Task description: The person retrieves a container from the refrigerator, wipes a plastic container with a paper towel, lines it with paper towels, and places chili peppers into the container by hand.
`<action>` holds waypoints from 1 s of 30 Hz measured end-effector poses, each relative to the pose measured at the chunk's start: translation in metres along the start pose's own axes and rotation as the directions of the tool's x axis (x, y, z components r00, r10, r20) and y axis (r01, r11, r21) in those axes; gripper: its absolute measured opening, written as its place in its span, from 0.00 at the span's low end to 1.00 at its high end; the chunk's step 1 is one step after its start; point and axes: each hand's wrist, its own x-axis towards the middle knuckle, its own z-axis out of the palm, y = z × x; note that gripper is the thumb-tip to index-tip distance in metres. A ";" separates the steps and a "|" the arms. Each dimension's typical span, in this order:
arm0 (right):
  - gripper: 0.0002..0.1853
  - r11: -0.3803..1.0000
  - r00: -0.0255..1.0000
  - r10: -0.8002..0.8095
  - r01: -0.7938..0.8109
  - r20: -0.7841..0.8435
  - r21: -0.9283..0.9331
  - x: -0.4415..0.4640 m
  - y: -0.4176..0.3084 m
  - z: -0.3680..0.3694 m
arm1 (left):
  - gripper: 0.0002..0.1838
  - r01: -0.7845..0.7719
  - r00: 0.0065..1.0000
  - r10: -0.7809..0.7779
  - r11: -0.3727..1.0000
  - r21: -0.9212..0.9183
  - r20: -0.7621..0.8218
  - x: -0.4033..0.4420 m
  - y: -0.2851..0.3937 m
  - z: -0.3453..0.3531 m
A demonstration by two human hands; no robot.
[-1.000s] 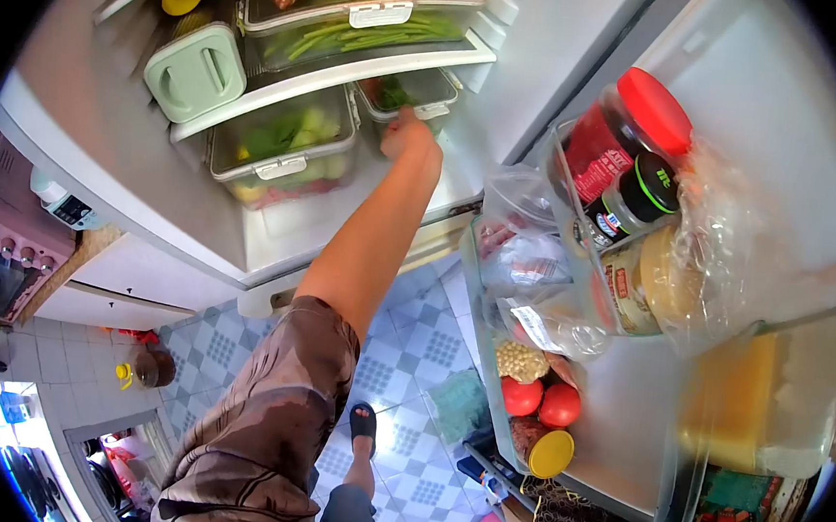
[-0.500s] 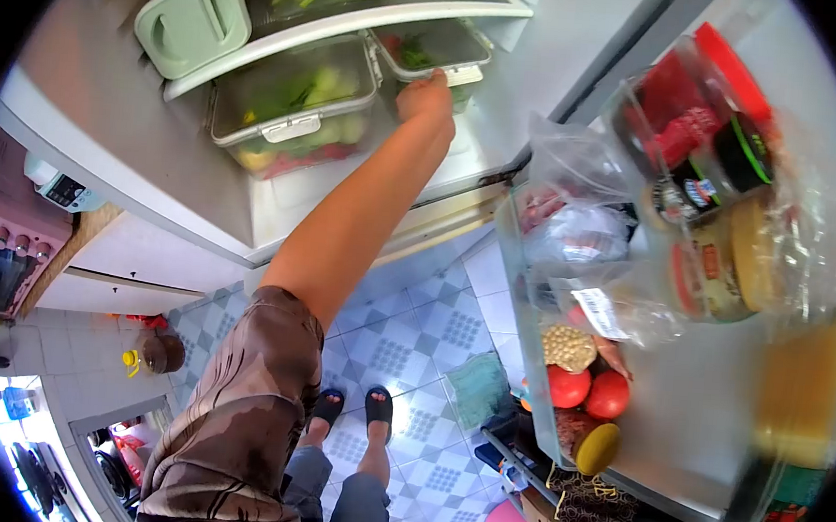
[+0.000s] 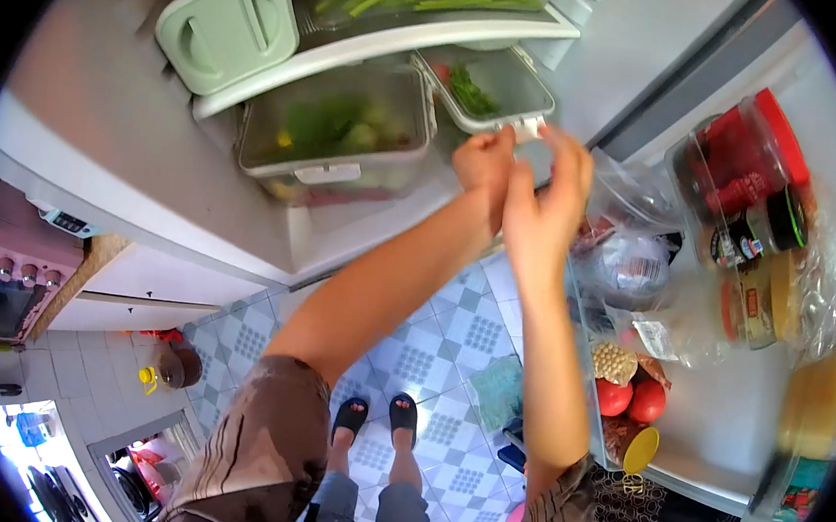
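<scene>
One container (image 3: 519, 92) lies just beyond our half-open, empty right hand (image 3: 549, 195) and curled left hand (image 3: 484, 164), whose hold we cannot tell.

I stand in bright light, white glare washing out the lower left; fisheye distortion bows the refrigerator shelf (image 3: 384, 48), black rims the view, and the right hand (image 3: 549, 193) is blurred.

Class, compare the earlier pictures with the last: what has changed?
The right hand has come up from the lower right to the small lidded container's front, joining the left hand. That container looks pulled further out from under the shelf. The larger vegetable container and tomatoes stayed put.
</scene>
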 end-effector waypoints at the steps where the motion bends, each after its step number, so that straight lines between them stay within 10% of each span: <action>1: 0.20 0.999 0.999 0.030 -0.030 0.015 -0.017 0.023 0.019 0.021 | 0.10 0.201 0.977 -0.141 0.862 -0.465 0.159 0.009 -0.021 -0.009; 4: 0.28 0.983 0.983 0.168 -0.161 0.079 -0.088 0.075 0.049 0.071 | 0.12 -0.023 0.999 0.019 0.993 -0.117 -0.032 -0.013 -0.024 -0.004; 8: 0.40 0.899 0.983 0.037 0.046 0.180 -0.436 0.108 0.069 0.110 | 0.13 -0.178 0.980 0.192 0.960 0.215 -0.046 -0.013 -0.021 -0.014; 15: 0.32 0.860 0.961 -0.036 0.169 0.274 -0.481 0.138 0.095 0.125 | 0.14 -0.037 0.994 0.020 0.986 0.160 0.107 -0.016 -0.006 -0.033; 21: 0.17 0.931 0.979 0.137 -0.076 0.149 -0.356 0.122 0.076 0.118 | 0.57 0.499 0.858 -0.468 0.856 -0.132 0.210 -0.043 0.050 -0.114; 30: 0.13 0.991 0.982 0.109 -0.096 0.151 -0.093 0.049 0.008 0.089 | 0.47 0.572 0.816 -0.489 0.615 -0.543 0.307 -0.012 0.071 -0.149</action>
